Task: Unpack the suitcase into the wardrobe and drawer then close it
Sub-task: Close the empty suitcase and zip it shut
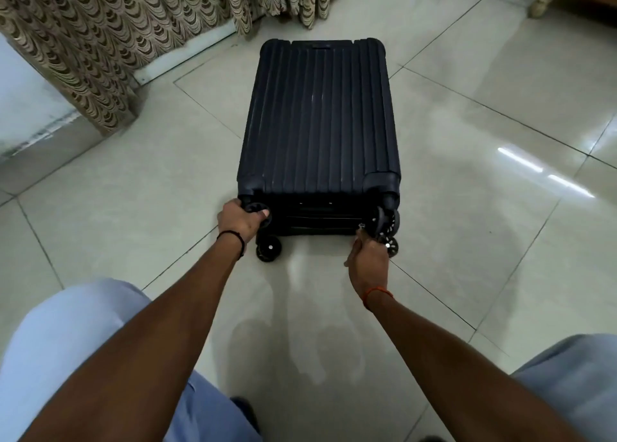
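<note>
Head view, read from left to right. Patterned curtains (83, 50) hang at upper left, their hems meeting the tiled floor (467, 134); below them, at the lower left corner, a knee in pale blue trousers (66, 341) enters the field. The left hand (242, 219), a dark band at its wrist, is curled around the upper left wheel (257, 212) of the suitcase and grips it; a second left wheel (268, 248) rests on the floor just below. The dark ribbed suitcase (320, 121) lies flat on the floor at centre, lid down and zipped, its wheeled end nearest the person. The right hand (367, 261), an orange thread at its wrist, pinches the small metal zipper pull (361, 226) at the near right corner, beside the right wheels (384, 219); a pale furniture leg (542, 2) stands at upper right.
</note>
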